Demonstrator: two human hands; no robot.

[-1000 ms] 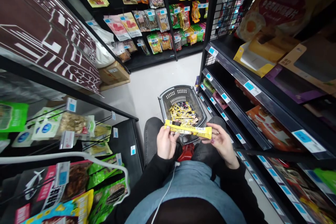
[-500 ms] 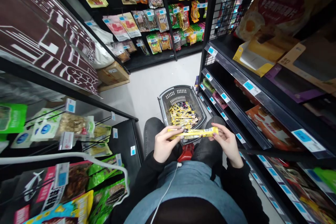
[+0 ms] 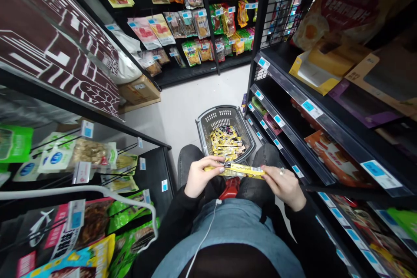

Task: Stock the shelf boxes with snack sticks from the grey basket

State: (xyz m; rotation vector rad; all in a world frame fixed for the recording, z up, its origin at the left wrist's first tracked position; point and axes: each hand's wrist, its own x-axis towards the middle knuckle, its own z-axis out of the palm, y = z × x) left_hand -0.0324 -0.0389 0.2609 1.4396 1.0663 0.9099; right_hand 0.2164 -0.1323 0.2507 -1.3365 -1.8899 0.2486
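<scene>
Between my two hands, over my knees, stretches a long narrow yellow snack packet (image 3: pixel 243 170) with dark print. Its left end is pinched by my left hand (image 3: pixel 202 176), thumb on top. My right hand (image 3: pixel 284 184), with a ring on one finger, is closed on the right end. The packet tilts slightly down to the right. Just beyond it, a grey shopping basket (image 3: pixel 208 118) stands on the floor. Many similar yellow packets (image 3: pixel 228 141) lie loose in a pile inside it.
Shelves with price tags (image 3: pixel 312 108) run close along my right. On the left, hooks carry bagged snacks (image 3: pixel 87 154), and a white curved bar (image 3: pixel 130 197) juts out. Ahead stands a rack of hanging packets (image 3: pixel 192 52). A cardboard box (image 3: pixel 140 91) sits on the floor.
My right hand has shifted its hold on the packet's right end, with the knuckles turned up more. That end has dropped slightly, and the packet has moved a little towards me.
</scene>
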